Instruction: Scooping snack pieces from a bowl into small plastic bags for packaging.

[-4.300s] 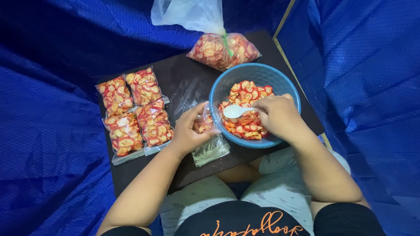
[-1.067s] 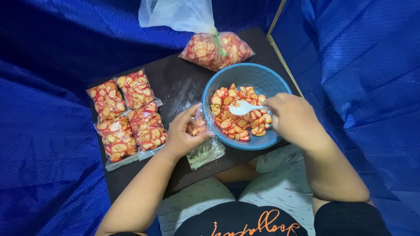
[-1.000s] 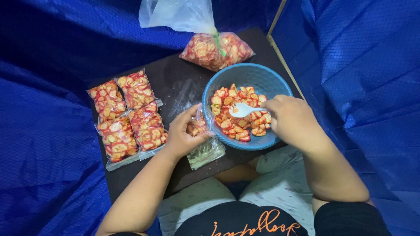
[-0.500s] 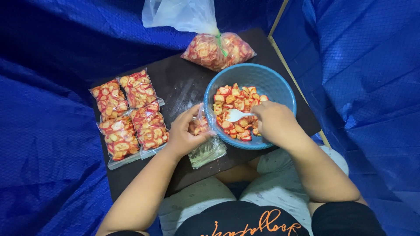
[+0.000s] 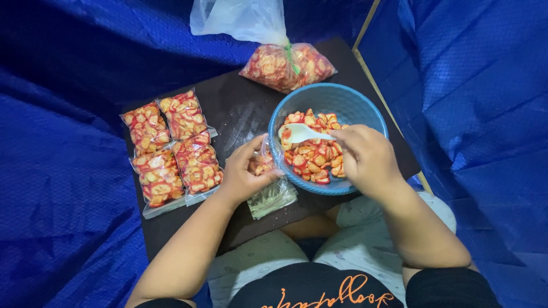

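My right hand (image 5: 366, 157) holds a white plastic spoon (image 5: 301, 133) over a blue bowl (image 5: 342, 98) of red and yellow snack slices (image 5: 311, 157). The spoon's head carries one slice and points left, toward the bowl's near-left rim. Beside that rim my left hand (image 5: 242, 177) pinches open a small clear bag (image 5: 269, 188) partly filled with the same slices. The bag's lower half lies flat on the dark board (image 5: 240, 114).
Several filled small packets (image 5: 171, 145) lie in two rows at the board's left. A large tied plastic bag of slices (image 5: 285, 65) sits behind the bowl. Blue tarp (image 5: 68, 188) surrounds the board; a wooden pole (image 5: 388, 108) runs along its right edge.
My right hand dipped the spoon into the slices, then lifted it and swung it left toward the small bag. My left hand kept the bag open.
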